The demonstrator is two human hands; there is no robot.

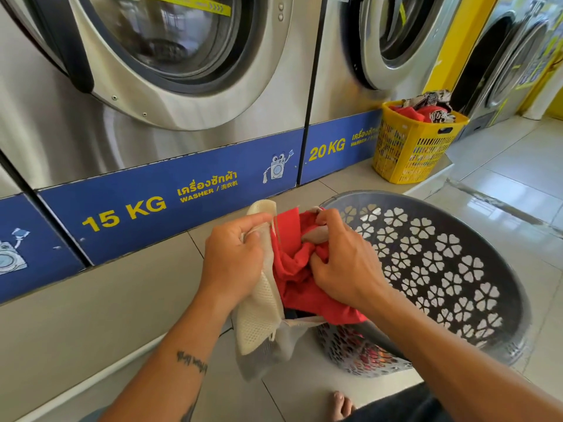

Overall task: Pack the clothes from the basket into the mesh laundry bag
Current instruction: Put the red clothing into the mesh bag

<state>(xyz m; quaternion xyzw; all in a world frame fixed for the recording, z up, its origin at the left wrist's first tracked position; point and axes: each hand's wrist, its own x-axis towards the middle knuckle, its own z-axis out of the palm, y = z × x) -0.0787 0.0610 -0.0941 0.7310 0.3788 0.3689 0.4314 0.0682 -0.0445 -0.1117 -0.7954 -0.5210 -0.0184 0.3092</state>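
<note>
A cream mesh laundry bag hangs in front of me, its rim pinched in my left hand. A red garment fills the bag's mouth, and my right hand grips a bunch of that red cloth at the top. Just to the right stands the grey basket with flower-shaped holes. Its inside is mostly hidden behind my right arm, and some red cloth shows through its lower wall.
Steel washers marked 15 KG and 20 KG rise on a raised step close ahead. A yellow basket heaped with clothes stands on the step at the right. Tiled floor spreads right. My bare foot shows at the bottom.
</note>
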